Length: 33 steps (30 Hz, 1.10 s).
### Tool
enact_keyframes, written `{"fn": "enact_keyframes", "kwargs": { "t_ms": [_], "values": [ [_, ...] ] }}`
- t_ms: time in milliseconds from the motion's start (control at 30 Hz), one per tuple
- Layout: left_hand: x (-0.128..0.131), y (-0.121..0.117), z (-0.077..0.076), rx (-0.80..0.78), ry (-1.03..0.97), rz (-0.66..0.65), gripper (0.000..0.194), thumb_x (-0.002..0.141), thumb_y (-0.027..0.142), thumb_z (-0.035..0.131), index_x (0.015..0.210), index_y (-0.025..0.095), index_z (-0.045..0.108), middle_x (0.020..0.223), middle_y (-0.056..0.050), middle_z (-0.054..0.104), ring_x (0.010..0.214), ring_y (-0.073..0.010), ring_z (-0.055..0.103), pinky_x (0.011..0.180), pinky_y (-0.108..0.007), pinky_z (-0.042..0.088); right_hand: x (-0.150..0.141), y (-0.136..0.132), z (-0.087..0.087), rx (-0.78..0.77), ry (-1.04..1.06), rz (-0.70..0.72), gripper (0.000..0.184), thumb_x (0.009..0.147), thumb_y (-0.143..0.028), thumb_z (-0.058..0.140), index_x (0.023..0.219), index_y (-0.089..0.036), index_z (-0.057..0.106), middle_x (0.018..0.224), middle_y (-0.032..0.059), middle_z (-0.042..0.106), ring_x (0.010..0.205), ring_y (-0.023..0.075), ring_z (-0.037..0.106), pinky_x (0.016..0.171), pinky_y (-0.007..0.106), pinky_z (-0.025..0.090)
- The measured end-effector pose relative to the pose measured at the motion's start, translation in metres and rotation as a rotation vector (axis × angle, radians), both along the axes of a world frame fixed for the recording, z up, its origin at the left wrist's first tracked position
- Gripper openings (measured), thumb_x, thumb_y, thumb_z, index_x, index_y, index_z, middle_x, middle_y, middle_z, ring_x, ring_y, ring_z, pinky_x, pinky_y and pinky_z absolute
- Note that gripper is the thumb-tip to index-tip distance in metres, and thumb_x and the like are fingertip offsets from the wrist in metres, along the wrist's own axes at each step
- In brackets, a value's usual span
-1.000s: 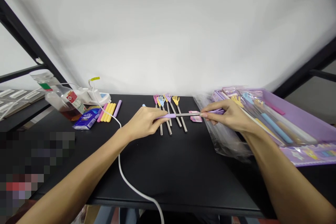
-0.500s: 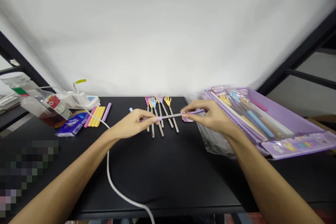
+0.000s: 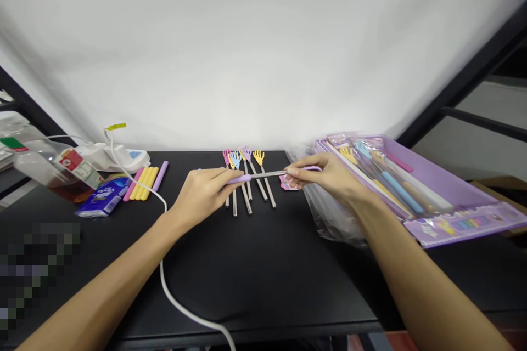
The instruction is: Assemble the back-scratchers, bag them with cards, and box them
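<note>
My left hand (image 3: pixel 203 193) is closed around the purple handle of a thin metal rod (image 3: pixel 265 174) held level above the black table (image 3: pixel 263 263). My right hand (image 3: pixel 325 174) pinches the rod's other end, where a purple tip shows. Just behind the rod lie several metal sticks with small coloured hand-shaped tips (image 3: pixel 245 158), side by side on the table. A small pink packet (image 3: pixel 285 184) lies under my right fingers.
Loose coloured sleeves (image 3: pixel 144 182) lie at left by a blue packet (image 3: pixel 102 202), a white power strip (image 3: pixel 117 156) with its cable (image 3: pixel 164 279) and a tilted bottle (image 3: pixel 49 173). At right are a clear bag (image 3: pixel 333 216) and a purple package of sticks (image 3: pixel 411 186).
Both hands have drifted slightly left and up in view with the rod. The purple handle now shows more clearly at my left fingers.
</note>
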<state>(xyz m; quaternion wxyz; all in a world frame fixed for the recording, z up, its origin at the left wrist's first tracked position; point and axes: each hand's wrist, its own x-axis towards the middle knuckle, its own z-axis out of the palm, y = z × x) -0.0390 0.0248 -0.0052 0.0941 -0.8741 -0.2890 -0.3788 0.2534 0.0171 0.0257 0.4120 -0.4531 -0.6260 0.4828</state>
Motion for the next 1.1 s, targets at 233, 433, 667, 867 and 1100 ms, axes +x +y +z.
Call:
{"fn": "enact_keyframes", "kwargs": {
  "t_ms": [233,433,667,867,1100],
  "values": [
    [-0.003,0.002,0.0,0.127,0.096,0.005,0.015,0.097,0.027,0.061,0.106,0.018,0.07,0.085,-0.001,0.076,0.069,-0.0141,0.07,0.064,-0.025,0.049,0.002,-0.005,0.007,0.19,-0.394,0.128,0.024,0.084,-0.043,0.074,0.089,-0.021,0.082,0.086,0.0075,0.078,0.086,0.0245,0.07,0.077,0.038,0.056],
    [0.013,-0.006,-0.001,0.02,0.006,0.076,0.023,0.099,0.035,0.058,0.106,0.016,0.07,0.076,-0.001,0.076,0.058,-0.0138,0.066,0.058,-0.026,0.046,-0.001,-0.008,0.013,0.196,0.211,-0.108,0.038,0.066,-0.036,0.09,0.1,-0.023,0.078,0.094,0.0057,0.076,0.077,0.0188,0.07,0.075,0.035,0.058],
    [0.044,-0.033,0.007,-0.423,-0.167,-0.069,0.028,0.098,0.042,0.058,0.113,0.021,0.069,0.088,0.001,0.077,0.074,-0.0125,0.071,0.072,-0.023,0.052,-0.034,-0.015,0.027,0.254,0.561,-0.145,0.024,0.085,-0.047,0.074,0.079,-0.025,0.065,0.076,-0.0004,0.063,0.082,0.0171,0.066,0.082,0.036,0.054],
    [0.036,-0.03,0.011,-0.482,-0.16,-0.026,0.032,0.103,0.04,0.046,0.113,0.021,0.07,0.095,0.0,0.077,0.083,-0.0155,0.072,0.078,-0.027,0.052,-0.031,-0.024,0.06,0.167,0.563,-0.063,0.057,0.088,-0.069,0.058,0.06,-0.023,0.038,0.055,-0.0069,0.022,0.045,0.0091,0.018,0.041,0.027,0.025],
    [0.037,-0.026,0.005,-0.591,-0.148,-0.059,0.037,0.105,0.043,0.04,0.111,0.021,0.07,0.096,-0.003,0.076,0.084,-0.0178,0.073,0.078,-0.029,0.054,-0.05,-0.021,0.05,0.223,0.343,-0.099,0.065,0.077,-0.075,0.066,0.06,-0.024,0.029,0.055,-0.0077,0.018,0.045,0.0082,0.013,0.042,0.029,0.014]
  ]
}}
